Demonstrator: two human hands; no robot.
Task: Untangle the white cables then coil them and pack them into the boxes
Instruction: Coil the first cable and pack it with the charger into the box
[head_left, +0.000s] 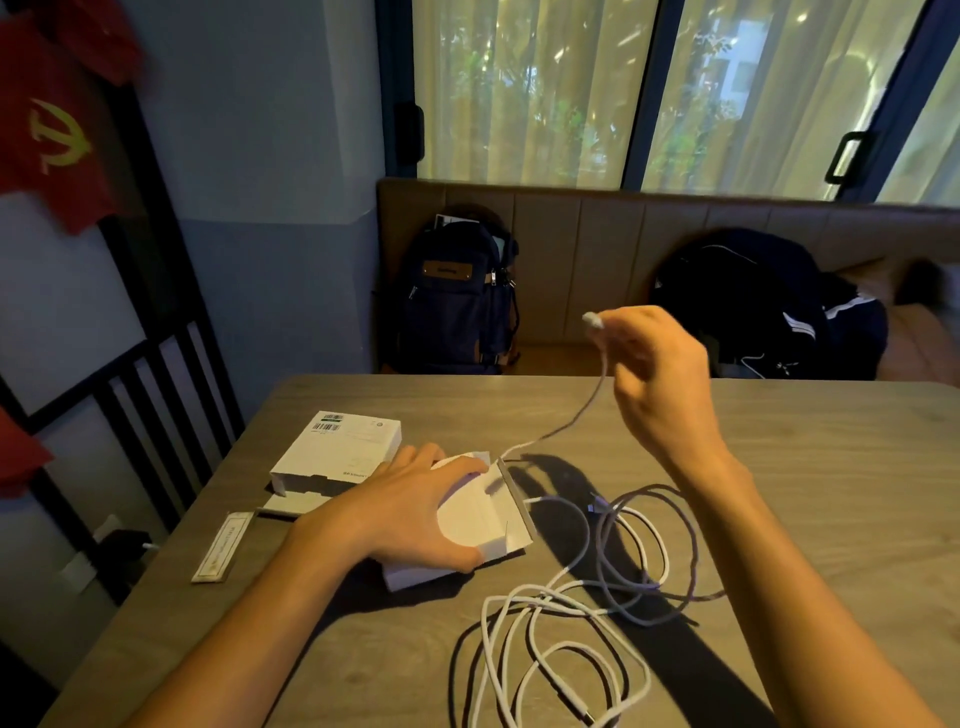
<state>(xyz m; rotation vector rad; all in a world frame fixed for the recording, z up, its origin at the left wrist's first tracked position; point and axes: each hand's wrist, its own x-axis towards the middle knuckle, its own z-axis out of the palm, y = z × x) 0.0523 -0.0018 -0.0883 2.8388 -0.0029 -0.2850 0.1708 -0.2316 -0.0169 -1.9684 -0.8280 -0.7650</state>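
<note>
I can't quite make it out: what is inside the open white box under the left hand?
A white cable leads out of the open box up to the right hand, which pinches it. The left hand covers the rest inside.

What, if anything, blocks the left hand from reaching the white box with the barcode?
Likely reachable, yes: the left hand rests on the open box, right beside the barcode box, and nothing lies between them. It only has to leave the open box.
</note>
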